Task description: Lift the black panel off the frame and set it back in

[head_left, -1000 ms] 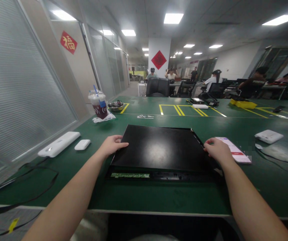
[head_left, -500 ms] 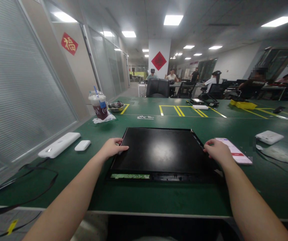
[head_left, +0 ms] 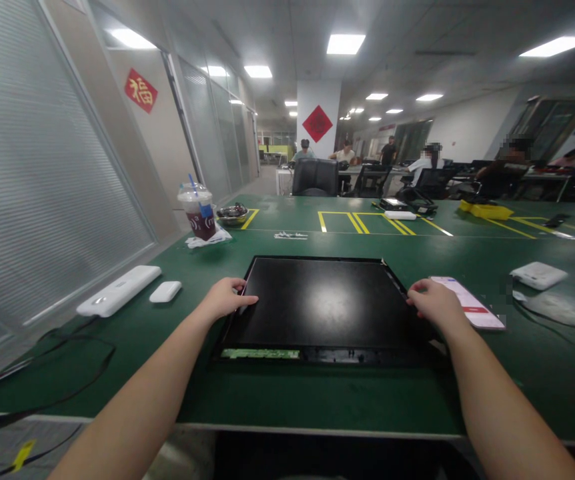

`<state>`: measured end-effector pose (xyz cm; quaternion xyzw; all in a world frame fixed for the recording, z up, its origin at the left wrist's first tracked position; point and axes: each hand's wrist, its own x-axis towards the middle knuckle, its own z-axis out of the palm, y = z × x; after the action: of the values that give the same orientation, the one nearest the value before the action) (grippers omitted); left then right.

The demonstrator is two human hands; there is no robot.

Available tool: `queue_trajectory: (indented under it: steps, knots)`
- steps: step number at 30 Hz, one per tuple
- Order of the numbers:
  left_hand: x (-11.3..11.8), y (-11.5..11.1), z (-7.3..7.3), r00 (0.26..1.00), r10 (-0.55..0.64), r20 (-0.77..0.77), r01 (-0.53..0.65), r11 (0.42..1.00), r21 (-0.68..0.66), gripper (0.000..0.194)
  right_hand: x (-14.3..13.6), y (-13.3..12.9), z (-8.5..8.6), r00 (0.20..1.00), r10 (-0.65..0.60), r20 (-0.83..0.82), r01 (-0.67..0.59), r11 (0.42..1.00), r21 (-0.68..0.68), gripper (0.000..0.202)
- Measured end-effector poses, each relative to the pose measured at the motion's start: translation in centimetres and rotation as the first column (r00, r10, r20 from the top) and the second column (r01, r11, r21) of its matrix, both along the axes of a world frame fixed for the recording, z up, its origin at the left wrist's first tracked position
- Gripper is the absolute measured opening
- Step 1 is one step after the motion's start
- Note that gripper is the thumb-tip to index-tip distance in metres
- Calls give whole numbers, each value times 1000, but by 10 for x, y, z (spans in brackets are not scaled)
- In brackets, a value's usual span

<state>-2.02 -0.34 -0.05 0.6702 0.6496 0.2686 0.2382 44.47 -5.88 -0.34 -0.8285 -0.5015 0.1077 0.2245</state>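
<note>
A black display panel (head_left: 317, 303) lies face up in a shallow black frame (head_left: 397, 355) on the green table. Along the near side of the frame shows a strip of green circuit board (head_left: 260, 354). My left hand (head_left: 227, 297) grips the panel's left edge, thumb on top of the screen and fingers curled at the side. On the opposite side, my right hand (head_left: 430, 300) is closed with its fingertips pinched at the right edge. What exactly lies between those fingertips is partly hidden. A phone (head_left: 467, 303) with a lit screen lies just beyond my right hand.
A white oblong device (head_left: 120, 291) and a small white case (head_left: 165, 291) lie to the left, near black cables. Farther back stand a drink cup (head_left: 199, 217) and a bowl (head_left: 233, 213). A white box (head_left: 539, 275) sits at the right. Several people are at far desks.
Both hands stay at the panel's sides. The panel appears to have shifted very slightly toward me, and more of the frame's far rim shows. The camera view has tilted a little.
</note>
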Motion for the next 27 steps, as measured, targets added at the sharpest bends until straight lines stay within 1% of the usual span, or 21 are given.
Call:
queue_trajectory:
  steps: [5,11,18,22,25,27]
  knots:
    - [0,0,-1,999,-10,-45,11,1000,10,38,-1,-1,1,1000,8,10,-8,1000,7,22]
    - [0,1,-3,999,-24,-32,25,1000,14,39,-1,-2,1,1000,6,2,-6,1000,-3,23]
    - [2,0,-1,997,-49,-55,50,998,25,48,-1,-1,1,1000,1,7,-1,1000,-6,22]
    - [3,0,-2,995,-43,-91,42,999,-13,52,-1,1,2,1000,1,10,0,1000,-21,19]
    - [3,2,-3,992,-53,-117,51,998,-23,50,0,2,1,1000,-3,-5,2,1000,-22,19]
    - [2,3,-3,991,-41,-124,41,999,-4,47,2,3,-1,1000,0,-17,0,1000,-1,19]
